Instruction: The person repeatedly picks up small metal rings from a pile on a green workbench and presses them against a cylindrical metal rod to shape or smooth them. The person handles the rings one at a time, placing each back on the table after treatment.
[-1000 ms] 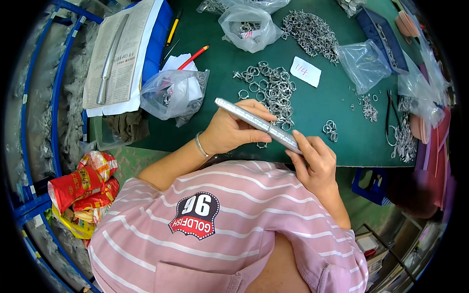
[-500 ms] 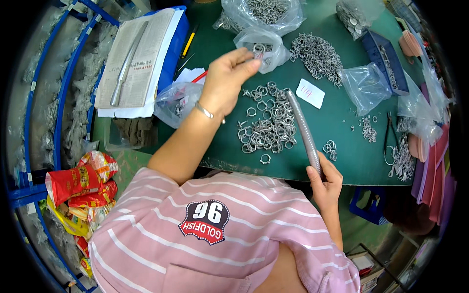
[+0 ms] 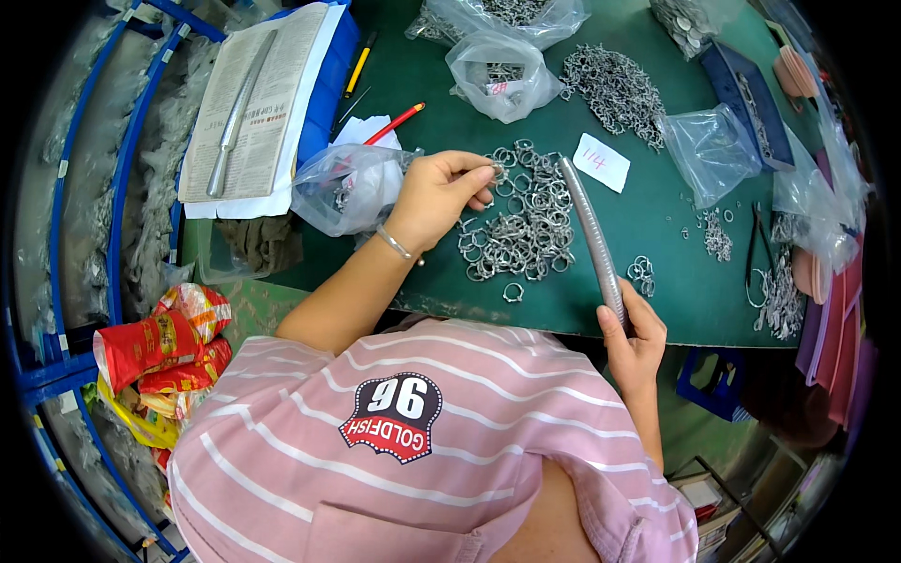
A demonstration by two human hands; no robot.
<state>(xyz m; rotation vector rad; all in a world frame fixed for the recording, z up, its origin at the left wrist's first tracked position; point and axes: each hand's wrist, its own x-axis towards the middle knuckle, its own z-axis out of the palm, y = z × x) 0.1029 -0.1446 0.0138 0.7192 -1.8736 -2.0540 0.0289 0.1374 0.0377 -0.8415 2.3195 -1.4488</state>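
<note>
My right hand [image 3: 634, 336] is wrapped round the thick lower end of a grey metal ring mandrel [image 3: 591, 230], which slants up and away to the left. At the left edge of a pile of silver-coloured rings [image 3: 526, 230], my left hand [image 3: 436, 199] has thumb and forefinger pinched together. A ring [image 3: 497, 171] shows at those fingertips; the fingers partly hide it. One loose ring [image 3: 512, 292] lies in front of the pile, and a small cluster of rings [image 3: 641, 272] sits just right of the mandrel.
Behind the pile are an open plastic bag [image 3: 502, 80], a heap of small metal pieces [image 3: 615, 94] and a white paper slip [image 3: 602, 163]. Pliers [image 3: 758, 249] and a blue tray [image 3: 746, 103] lie right. Left are a red pencil [image 3: 394, 124] and a second mandrel [image 3: 239, 117] on newspaper.
My left hand has come down from beside the open plastic bag to the ring pile, its fingers now pinched. My right hand keeps the mandrel in nearly the same place.
</note>
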